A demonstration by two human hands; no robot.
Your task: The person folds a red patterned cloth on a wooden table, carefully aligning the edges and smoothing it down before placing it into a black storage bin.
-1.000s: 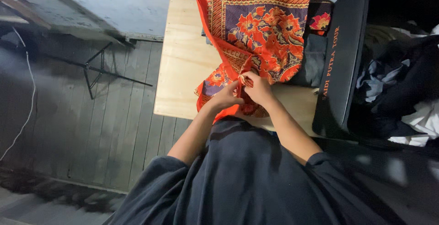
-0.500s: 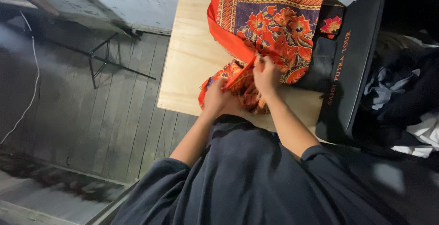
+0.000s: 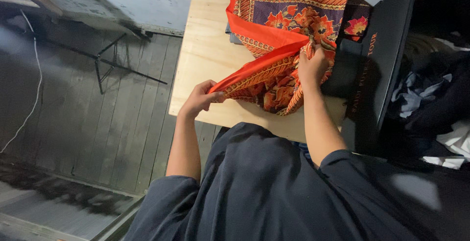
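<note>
An orange cloth (image 3: pixel 289 18) with a purple flowered middle and patterned borders lies on a pale wooden table (image 3: pixel 208 50). My left hand (image 3: pixel 198 99) pinches the cloth's near corner at the table's front left. My right hand (image 3: pixel 312 67) grips a bunched fold of the same cloth further right and higher. The edge between the two hands is stretched taut. The cloth's far part lies spread toward the wall.
An open black suitcase (image 3: pixel 377 69) with dark and white clothes inside stands right of the table. Dark folded fabric (image 3: pixel 342 65) lies under the cloth's right side. A black tripod stand (image 3: pixel 107 67) and a white cable (image 3: pixel 29 109) lie on the grey plank floor at left.
My hands were together at the cloth's near edge. Now they have spread apart, the left going left with a corner, the right lifting a fold up and right.
</note>
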